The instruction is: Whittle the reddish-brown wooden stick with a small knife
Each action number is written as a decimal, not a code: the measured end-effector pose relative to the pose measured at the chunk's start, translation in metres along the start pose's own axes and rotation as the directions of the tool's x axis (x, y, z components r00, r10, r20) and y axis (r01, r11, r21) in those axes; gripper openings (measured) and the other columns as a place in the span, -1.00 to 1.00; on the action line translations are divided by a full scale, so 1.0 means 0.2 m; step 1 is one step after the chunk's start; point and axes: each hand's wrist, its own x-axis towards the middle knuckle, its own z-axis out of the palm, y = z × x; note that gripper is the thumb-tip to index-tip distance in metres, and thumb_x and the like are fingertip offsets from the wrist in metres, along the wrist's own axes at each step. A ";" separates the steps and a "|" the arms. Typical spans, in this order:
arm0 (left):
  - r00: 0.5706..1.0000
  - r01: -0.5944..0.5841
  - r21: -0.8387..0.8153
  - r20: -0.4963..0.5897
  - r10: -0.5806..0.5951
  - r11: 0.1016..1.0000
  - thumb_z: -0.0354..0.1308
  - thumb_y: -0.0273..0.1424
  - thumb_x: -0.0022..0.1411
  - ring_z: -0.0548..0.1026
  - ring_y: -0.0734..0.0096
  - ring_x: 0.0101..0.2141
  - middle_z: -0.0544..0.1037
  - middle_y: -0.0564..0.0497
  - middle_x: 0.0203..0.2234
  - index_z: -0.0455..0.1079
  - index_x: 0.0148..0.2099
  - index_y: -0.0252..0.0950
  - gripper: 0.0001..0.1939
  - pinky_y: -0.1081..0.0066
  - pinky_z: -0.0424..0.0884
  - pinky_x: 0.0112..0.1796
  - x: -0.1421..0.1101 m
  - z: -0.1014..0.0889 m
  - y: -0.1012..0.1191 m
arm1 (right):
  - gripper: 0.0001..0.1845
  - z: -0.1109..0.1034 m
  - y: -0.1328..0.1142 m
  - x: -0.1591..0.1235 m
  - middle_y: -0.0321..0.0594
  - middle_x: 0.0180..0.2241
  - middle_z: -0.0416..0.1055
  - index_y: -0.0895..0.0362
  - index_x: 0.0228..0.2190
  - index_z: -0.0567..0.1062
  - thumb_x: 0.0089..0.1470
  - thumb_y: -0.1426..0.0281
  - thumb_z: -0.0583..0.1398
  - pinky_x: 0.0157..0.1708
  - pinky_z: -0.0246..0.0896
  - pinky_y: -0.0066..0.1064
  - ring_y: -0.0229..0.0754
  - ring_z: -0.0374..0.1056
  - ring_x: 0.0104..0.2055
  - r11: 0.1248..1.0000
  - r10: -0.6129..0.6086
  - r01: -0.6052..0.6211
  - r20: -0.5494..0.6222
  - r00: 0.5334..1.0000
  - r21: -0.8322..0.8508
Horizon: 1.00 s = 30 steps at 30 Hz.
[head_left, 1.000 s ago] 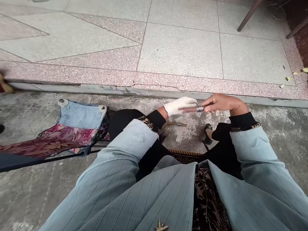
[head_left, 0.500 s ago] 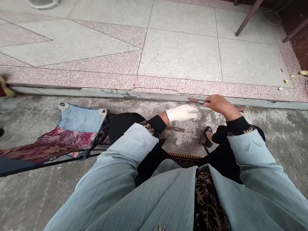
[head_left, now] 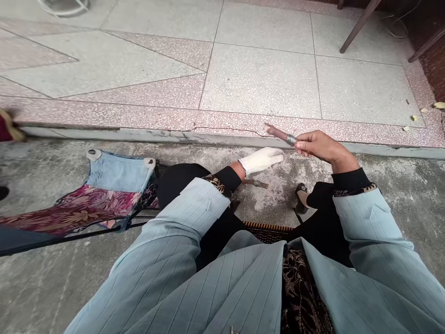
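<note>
Reddish wooden rod (head_left: 277, 133) — metal band (head_left: 291, 139)

A reddish-brown rod (head_left: 277, 133), probably wooden, with a silver band, slants from the right hand (head_left: 321, 146).

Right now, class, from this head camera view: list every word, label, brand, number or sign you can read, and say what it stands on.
No readable text shows.
The metal band on the reddish rod in the right hand: no legible marking.
The metal ornament on the black shoe: too small to read.
</note>
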 end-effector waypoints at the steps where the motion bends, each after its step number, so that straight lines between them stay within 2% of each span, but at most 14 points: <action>1: 0.999 -0.003 0.040 0.035 0.002 0.999 -0.09 -0.15 0.38 0.34 0.50 -0.50 0.43 0.05 -0.50 0.39 -0.22 -0.32 -0.62 0.48 0.25 -0.43 0.00 0.01 0.01 | -0.71 0.00 0.01 0.01 -0.33 -0.57 0.31 0.18 -0.48 0.48 0.10 0.20 0.21 -0.50 0.05 -0.45 -0.35 0.16 -0.54 1.000 0.025 -0.026 -0.071 0.997 -0.013; 3: 0.996 -0.030 0.170 0.087 0.015 0.985 -0.09 -0.16 0.37 0.33 0.48 -0.49 0.43 0.06 -0.50 0.40 -0.22 -0.31 -0.63 0.47 0.22 -0.41 0.00 0.02 0.02 | -0.74 0.02 0.02 0.04 -0.30 -0.57 0.34 0.19 -0.49 0.49 0.09 0.25 0.20 -0.50 0.07 -0.43 -0.33 0.19 -0.54 0.991 0.089 -0.105 -0.181 0.979 -0.082; 6: 0.991 -0.080 0.309 0.124 0.043 0.948 -0.11 -0.17 0.37 0.35 0.44 -0.42 0.46 0.03 -0.42 0.43 -0.21 -0.31 -0.61 0.46 0.22 -0.36 0.00 0.02 0.04 | -0.73 0.03 0.05 0.08 -0.23 -0.52 0.41 0.20 -0.41 0.56 0.10 0.25 0.18 -0.44 0.09 -0.40 -0.27 0.26 -0.49 0.937 0.146 -0.220 -0.266 0.953 -0.272; 11: 0.991 -0.088 0.426 0.125 0.038 0.900 -0.11 -0.18 0.37 0.37 0.42 -0.39 0.50 0.01 -0.38 0.44 -0.21 -0.30 -0.62 0.45 0.21 -0.32 0.00 0.01 0.03 | -0.65 0.04 0.08 0.11 -0.09 -0.28 0.54 0.15 -0.16 0.63 0.15 0.26 0.15 -0.31 0.10 -0.33 -0.10 0.37 -0.26 0.715 0.075 -0.206 -0.219 0.973 -0.668; 13: 0.996 -0.073 0.456 0.078 0.042 0.887 -0.09 -0.18 0.35 0.36 0.42 -0.43 0.49 0.01 -0.42 0.46 -0.23 -0.31 -0.62 0.44 0.20 -0.34 -0.01 0.00 0.02 | -0.66 0.05 0.08 0.11 -0.05 -0.28 0.53 0.15 -0.17 0.63 0.17 0.28 0.14 -0.33 0.08 -0.31 -0.08 0.37 -0.27 0.620 0.141 -0.188 -0.128 0.982 -0.761; 15: 0.997 -0.080 0.443 0.043 0.068 0.893 -0.05 -0.17 0.32 0.38 0.42 -0.42 0.51 0.01 -0.40 0.48 -0.21 -0.31 -0.62 0.44 0.20 -0.34 -0.02 -0.03 0.03 | -0.70 0.07 0.07 0.10 -0.07 -0.35 0.52 0.16 -0.26 0.64 0.17 0.27 0.16 -0.37 0.05 -0.32 -0.12 0.34 -0.35 0.591 0.280 -0.144 0.034 0.960 -0.794; 16: 0.997 -0.081 0.426 0.023 0.078 0.901 -0.03 -0.17 0.31 0.40 0.41 -0.40 0.53 0.01 -0.38 0.49 -0.18 -0.32 -0.62 0.45 0.22 -0.33 -0.02 -0.05 0.04 | -0.73 0.08 0.06 0.10 -0.11 -0.41 0.50 0.15 -0.30 0.64 0.16 0.27 0.18 -0.39 0.05 -0.33 -0.15 0.32 -0.40 0.617 0.355 -0.114 0.146 0.923 -0.778; 18: 0.997 -0.067 0.379 -0.018 0.080 0.923 0.00 -0.18 0.28 0.44 0.40 -0.35 0.55 0.01 -0.33 0.50 -0.15 -0.32 -0.64 0.46 0.25 -0.30 -0.03 -0.09 0.06 | -0.75 0.11 0.05 0.08 -0.21 -0.52 0.45 0.15 -0.35 0.63 0.14 0.26 0.21 -0.42 0.06 -0.36 -0.23 0.27 -0.49 0.725 0.436 -0.067 0.382 0.815 -0.685; 20: 0.995 -0.048 0.322 -0.063 0.072 0.946 0.02 -0.22 0.26 0.45 0.39 -0.33 0.56 0.02 -0.34 0.50 -0.16 -0.33 -0.66 0.46 0.28 -0.27 -0.03 -0.13 0.08 | -0.74 0.12 0.02 0.06 -0.29 -0.58 0.39 0.16 -0.36 0.63 0.12 0.23 0.24 -0.44 0.07 -0.40 -0.29 0.22 -0.53 0.848 0.373 -0.021 0.569 0.733 -0.530; 21: 0.994 -0.049 0.298 -0.081 0.076 0.953 0.02 -0.23 0.25 0.45 0.39 -0.32 0.56 0.03 -0.36 0.49 -0.18 -0.34 -0.68 0.45 0.29 -0.27 -0.03 -0.14 0.08 | -0.72 0.12 0.01 0.05 -0.32 -0.58 0.38 0.16 -0.34 0.63 0.11 0.20 0.24 -0.45 0.07 -0.41 -0.31 0.21 -0.54 0.895 0.308 0.001 0.622 0.720 -0.445; 22: 0.992 -0.059 0.278 -0.093 0.088 0.959 0.03 -0.25 0.25 0.45 0.39 -0.33 0.55 0.03 -0.37 0.49 -0.19 -0.35 -0.69 0.45 0.29 -0.26 -0.02 -0.15 0.07 | -0.69 0.12 -0.01 0.04 -0.34 -0.57 0.38 0.16 -0.30 0.63 0.11 0.18 0.25 -0.46 0.06 -0.43 -0.32 0.20 -0.54 0.931 0.233 0.026 0.647 0.726 -0.365; 24: 0.987 -0.089 0.252 -0.108 0.120 0.964 0.02 -0.25 0.26 0.45 0.39 -0.32 0.54 0.02 -0.38 0.47 -0.22 -0.36 -0.70 0.44 0.31 -0.25 0.00 -0.14 0.05 | -0.63 0.08 -0.04 0.01 -0.35 -0.53 0.40 0.13 -0.20 0.63 0.11 0.14 0.24 -0.46 0.05 -0.45 -0.35 0.19 -0.53 0.968 0.112 0.054 0.614 0.782 -0.245; 27: 0.983 -0.105 0.208 -0.124 0.133 0.972 -0.01 -0.24 0.30 0.44 0.38 -0.33 0.54 -0.03 -0.35 0.45 -0.22 -0.37 -0.68 0.41 0.32 -0.25 0.02 -0.09 0.01 | -0.62 0.02 -0.07 -0.04 -0.34 -0.51 0.40 0.14 -0.23 0.62 0.09 0.11 0.23 -0.46 0.05 -0.45 -0.35 0.19 -0.52 0.980 0.047 0.036 0.406 0.913 -0.195; 30: 0.984 -0.058 0.134 -0.158 0.079 0.989 -0.05 -0.21 0.34 0.40 0.41 -0.39 0.53 -0.03 -0.39 0.44 -0.20 -0.36 -0.65 0.42 0.30 -0.31 0.02 -0.02 -0.01 | -0.63 -0.04 -0.06 -0.06 -0.34 -0.55 0.32 0.18 -0.38 0.56 0.10 0.10 0.22 -0.47 0.02 -0.44 -0.35 0.16 -0.53 0.978 0.011 0.023 0.164 0.986 -0.205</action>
